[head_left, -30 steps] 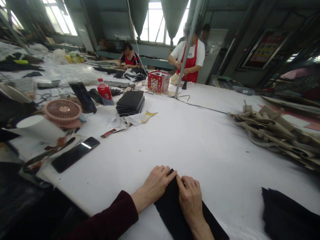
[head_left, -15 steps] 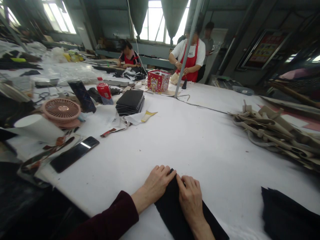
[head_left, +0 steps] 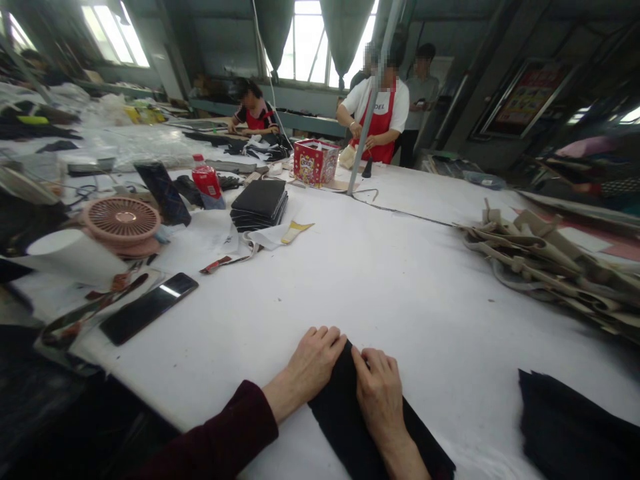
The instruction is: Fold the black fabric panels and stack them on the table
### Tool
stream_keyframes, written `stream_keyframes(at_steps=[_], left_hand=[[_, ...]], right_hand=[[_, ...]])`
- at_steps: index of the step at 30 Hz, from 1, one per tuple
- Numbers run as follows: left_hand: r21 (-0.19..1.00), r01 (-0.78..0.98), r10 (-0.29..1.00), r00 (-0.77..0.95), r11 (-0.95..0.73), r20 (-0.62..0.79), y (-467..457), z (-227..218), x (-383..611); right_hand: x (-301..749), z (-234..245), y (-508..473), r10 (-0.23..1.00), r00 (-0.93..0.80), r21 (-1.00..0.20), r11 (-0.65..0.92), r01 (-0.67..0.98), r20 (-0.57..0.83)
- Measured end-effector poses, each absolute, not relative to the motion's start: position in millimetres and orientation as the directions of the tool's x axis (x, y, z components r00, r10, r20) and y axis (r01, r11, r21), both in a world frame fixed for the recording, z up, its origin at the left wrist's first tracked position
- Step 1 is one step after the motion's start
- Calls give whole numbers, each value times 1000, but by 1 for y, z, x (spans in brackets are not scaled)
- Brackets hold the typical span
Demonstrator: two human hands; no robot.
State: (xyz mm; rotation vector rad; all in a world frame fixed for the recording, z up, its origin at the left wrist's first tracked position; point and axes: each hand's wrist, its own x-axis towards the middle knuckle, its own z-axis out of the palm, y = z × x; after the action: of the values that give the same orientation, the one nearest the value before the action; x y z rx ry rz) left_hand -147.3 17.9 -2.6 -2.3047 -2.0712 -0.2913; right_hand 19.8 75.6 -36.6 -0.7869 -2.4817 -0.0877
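A strip of black fabric (head_left: 340, 407) lies on the white tabletop (head_left: 240, 293) in front of me, its far end pointing away. My left hand (head_left: 313, 363) grips its far left edge, fingers curled and closed. Opposite it, my right hand (head_left: 380, 397) rests on the strip with bent fingers, the index fingertip pressing near the same far corner. Its palm hides part of the fabric. Another black fabric piece (head_left: 575, 427) lies apart at the lower right.
On the left are a phone (head_left: 150, 308), a pink fan (head_left: 123, 223), a red-labelled bottle (head_left: 207, 183) and a stack of black pieces (head_left: 259, 203). Beige material (head_left: 550, 267) is heaped at right. A metal pole (head_left: 370, 113) rises mid-table; co-workers (head_left: 380, 113) work beyond.
My left fingers have drawn back slightly from the strip's far corner, which now shows between my hands. The fabric stays in place. A person behind the pole has shifted into fuller view.
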Motion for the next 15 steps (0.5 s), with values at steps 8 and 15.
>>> stream_keyframes(at_steps=[8,15], left_hand=[[-9,960,941,277,-280,196,17,1,-145],[-140,927,911,370,-349,183,23,5,-149]], right_hand=[[20,-39,76,554,-681,-131,812,569,479],[25,-36,82,646,-626,-256,756,602,437]])
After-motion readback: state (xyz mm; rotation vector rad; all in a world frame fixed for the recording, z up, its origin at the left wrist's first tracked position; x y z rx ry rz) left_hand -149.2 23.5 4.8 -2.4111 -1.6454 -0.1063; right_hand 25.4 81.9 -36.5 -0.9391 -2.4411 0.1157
